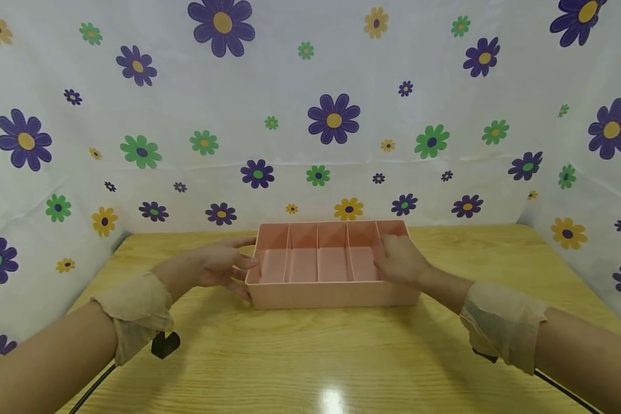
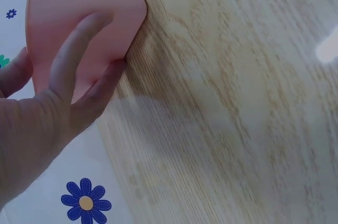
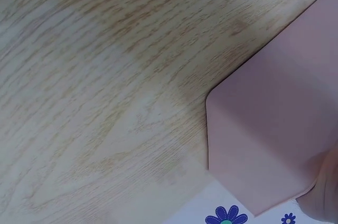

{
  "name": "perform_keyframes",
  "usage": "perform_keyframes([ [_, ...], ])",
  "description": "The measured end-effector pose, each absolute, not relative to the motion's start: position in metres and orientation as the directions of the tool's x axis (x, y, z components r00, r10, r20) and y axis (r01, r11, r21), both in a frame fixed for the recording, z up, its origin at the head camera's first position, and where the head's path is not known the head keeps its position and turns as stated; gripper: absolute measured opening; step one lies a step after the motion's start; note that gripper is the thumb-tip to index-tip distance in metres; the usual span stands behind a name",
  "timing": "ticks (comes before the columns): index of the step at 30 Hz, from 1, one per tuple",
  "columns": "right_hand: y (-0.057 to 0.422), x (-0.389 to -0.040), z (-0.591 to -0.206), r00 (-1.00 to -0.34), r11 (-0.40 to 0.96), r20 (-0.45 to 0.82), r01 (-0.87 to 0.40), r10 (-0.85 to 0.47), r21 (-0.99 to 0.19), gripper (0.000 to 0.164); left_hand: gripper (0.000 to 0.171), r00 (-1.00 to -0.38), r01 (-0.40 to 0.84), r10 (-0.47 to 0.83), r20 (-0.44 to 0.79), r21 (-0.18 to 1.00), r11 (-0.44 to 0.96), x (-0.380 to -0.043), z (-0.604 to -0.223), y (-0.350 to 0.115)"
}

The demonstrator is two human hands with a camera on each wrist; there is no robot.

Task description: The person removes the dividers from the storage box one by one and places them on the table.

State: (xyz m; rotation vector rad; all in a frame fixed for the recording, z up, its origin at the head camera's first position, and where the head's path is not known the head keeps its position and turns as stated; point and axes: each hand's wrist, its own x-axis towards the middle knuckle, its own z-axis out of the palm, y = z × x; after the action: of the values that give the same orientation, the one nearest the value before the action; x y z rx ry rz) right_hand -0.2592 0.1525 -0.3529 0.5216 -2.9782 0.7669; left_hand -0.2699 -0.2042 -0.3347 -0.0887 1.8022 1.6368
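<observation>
Head view: pink five-compartment box point(image 1: 335, 295)

The left arm point(image 1: 46, 351) and right arm point(image 1: 595, 351) reach forward from the lower corners of the head view, angled inward toward each other. The left hand point(image 1: 219, 265) points rightward with its digits spread apart; in the left wrist view its fingers point(image 2: 66, 65) fan out, one stretched long with a gentle bend. The right hand point(image 1: 405, 263) dips downward, its back showing and its fingertips largely hidden. The right wrist view catches only a slice of it at the lower right edge.
</observation>
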Motion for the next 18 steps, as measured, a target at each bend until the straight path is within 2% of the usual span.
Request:
perform_keyframes([
  [7,0.152,-0.260,-0.353,-0.949,0.808,0.126,-0.311,-0.287,-0.501,0.016,0.069,-0.724,-0.509,0.444,-0.528,0.843,0.174,-0.269,-0.334,-0.203],
  [13,0.153,-0.260,-0.350,-0.950,0.780,0.141,-0.310,-0.279,-0.544,0.020,0.068,-0.743,-0.507,0.397,-0.539,0.840,0.191,-0.267,-0.333,-0.205],
  [18,0.154,-0.258,-0.343,-0.952,0.781,0.136,-0.302,-0.273,-0.547,0.013,0.067,-0.759,-0.505,0.361,-0.543,0.840,0.201,-0.267,-0.331,-0.203],
])
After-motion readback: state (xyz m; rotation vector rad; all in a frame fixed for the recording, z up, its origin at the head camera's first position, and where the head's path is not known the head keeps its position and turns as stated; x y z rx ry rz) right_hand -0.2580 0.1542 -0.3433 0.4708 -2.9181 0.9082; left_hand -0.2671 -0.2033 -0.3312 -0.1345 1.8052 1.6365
